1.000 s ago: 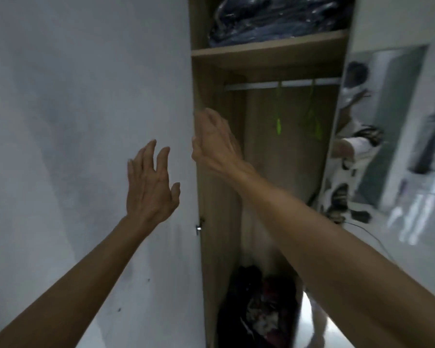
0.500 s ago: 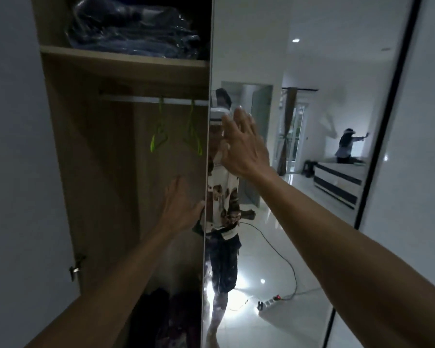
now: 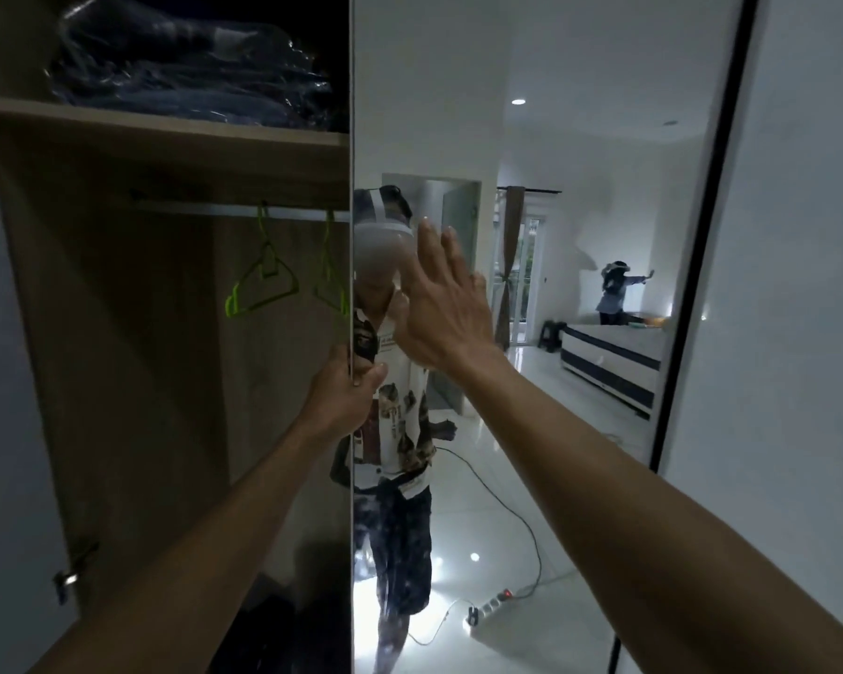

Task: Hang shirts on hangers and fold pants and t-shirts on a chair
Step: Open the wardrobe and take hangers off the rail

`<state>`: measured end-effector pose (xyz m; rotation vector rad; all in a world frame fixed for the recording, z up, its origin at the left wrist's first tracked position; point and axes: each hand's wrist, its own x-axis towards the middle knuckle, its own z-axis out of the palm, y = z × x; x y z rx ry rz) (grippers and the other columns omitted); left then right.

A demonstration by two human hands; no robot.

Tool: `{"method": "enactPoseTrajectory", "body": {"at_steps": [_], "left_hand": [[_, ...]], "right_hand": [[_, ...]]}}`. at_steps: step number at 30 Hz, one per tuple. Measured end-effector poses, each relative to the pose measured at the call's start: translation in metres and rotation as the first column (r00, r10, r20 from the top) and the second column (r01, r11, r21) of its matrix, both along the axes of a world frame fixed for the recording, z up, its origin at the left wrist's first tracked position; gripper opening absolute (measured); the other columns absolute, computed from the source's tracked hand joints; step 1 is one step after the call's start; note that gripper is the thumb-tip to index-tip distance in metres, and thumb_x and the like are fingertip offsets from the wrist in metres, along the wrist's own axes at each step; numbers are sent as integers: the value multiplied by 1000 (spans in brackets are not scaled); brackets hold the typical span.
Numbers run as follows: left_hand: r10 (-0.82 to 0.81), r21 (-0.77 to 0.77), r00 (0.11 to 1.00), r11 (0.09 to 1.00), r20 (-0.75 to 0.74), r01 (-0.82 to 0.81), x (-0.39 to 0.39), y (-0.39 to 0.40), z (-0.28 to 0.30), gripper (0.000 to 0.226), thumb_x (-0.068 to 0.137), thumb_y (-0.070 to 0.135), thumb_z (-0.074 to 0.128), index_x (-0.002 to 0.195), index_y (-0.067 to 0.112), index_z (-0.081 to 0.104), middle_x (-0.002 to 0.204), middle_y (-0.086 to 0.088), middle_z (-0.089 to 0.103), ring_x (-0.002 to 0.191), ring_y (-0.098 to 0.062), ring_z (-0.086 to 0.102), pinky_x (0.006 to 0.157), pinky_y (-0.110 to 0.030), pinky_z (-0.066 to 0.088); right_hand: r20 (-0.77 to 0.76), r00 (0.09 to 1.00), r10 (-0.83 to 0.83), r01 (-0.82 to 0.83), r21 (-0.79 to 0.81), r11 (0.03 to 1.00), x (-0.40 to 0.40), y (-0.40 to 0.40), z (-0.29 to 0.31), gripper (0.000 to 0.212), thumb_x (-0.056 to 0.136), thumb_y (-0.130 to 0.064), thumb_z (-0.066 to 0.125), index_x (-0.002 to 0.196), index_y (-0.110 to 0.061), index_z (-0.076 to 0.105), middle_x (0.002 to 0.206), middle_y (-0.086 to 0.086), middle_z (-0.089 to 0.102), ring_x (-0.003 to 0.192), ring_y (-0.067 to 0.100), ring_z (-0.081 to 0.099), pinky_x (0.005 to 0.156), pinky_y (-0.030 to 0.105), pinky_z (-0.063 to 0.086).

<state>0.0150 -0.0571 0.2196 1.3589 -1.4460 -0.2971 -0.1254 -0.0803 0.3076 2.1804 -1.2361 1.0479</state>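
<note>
Two green hangers hang empty on the wardrobe's metal rail [image 3: 205, 210]: one hanger [image 3: 263, 284] in full view, the other hanger [image 3: 331, 279] partly hidden behind the mirrored sliding door [image 3: 580, 138]. My left hand [image 3: 344, 389] grips the left edge of that door, fingers curled round it. My right hand [image 3: 441, 304] presses flat on the mirror surface with fingers straight. No shirt or pants are in my hands.
A wooden shelf [image 3: 166, 131] above the rail carries dark clothes wrapped in plastic [image 3: 191, 65]. Dark clothing lies on the wardrobe floor [image 3: 273, 629]. A white hinged door [image 3: 15, 430] stands open at the left. The mirror reflects a bed, a cable and a power strip.
My view swung right from the white door to the mirrored door. My left hand reached the mirror door's edge and closed round it. My right hand moved onto the mirror.
</note>
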Motion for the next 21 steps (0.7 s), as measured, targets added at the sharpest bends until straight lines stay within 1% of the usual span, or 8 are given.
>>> {"method": "enactPoseTrajectory", "body": {"at_steps": [2,5,9,11,14,16,18,21], "left_hand": [[-5,0,1000,1000,-12,5,-3,14,2,20,98,28,60,101,11,51,83,0,61,72,-7,59,52,-13,45],[-66,-16,998,998,0,66,-3,34,2,18,94,28,66,101,18,52,85,-2,65,75,-16,64,56,-25,49],[-147,-34,989,989,-26,147,-12,80,5,21,88,22,74,100,13,59,83,2,65,73,-2,59,60,-18,47],[-252,-52,968,966,-13,251,-21,105,4,26,86,21,77,105,10,65,91,-2,71,75,-8,65,67,-24,53],[-418,-54,908,908,-18,417,-37,133,4,45,75,26,85,115,19,66,100,10,74,90,-3,70,77,-24,56],[-497,-6,868,868,-1,496,-58,154,6,53,66,30,90,113,31,64,97,20,72,88,4,68,71,-17,56],[-564,52,826,824,-10,564,-87,170,7,71,58,37,93,122,31,61,104,20,69,91,5,67,71,-16,57],[-629,65,775,777,55,626,-134,186,3,117,49,61,92,148,33,36,139,13,54,121,-3,55,100,-29,51]], "right_hand": [[21,1000,9,-10,13,1000,0,15,5,72,98,-36,47,159,-32,10,168,4,-7,154,31,-7,117,64,16],[21,999,25,-25,-10,1000,-2,42,13,73,96,-40,49,158,-33,10,168,5,-3,154,32,-3,117,63,24],[30,998,57,-53,-107,993,-4,86,26,72,95,-41,41,159,-31,9,168,9,1,154,33,4,113,63,32],[26,998,60,-55,-157,986,-9,115,31,76,93,-38,45,160,-28,9,168,12,1,154,35,6,108,62,39],[44,998,38,-27,-243,970,-23,151,37,80,91,-31,53,160,-22,15,168,13,1,153,37,7,96,54,52],[77,997,-3,27,-305,952,-39,174,39,81,87,-28,53,160,-18,20,167,17,1,152,39,6,91,50,55],[105,993,-47,81,-348,934,-62,195,42,84,82,-19,54,159,-15,22,166,21,2,153,40,4,89,50,55],[126,987,-100,144,-413,899,-104,220,46,87,75,-5,48,158,-10,24,164,27,3,153,41,2,86,51,55]]}}
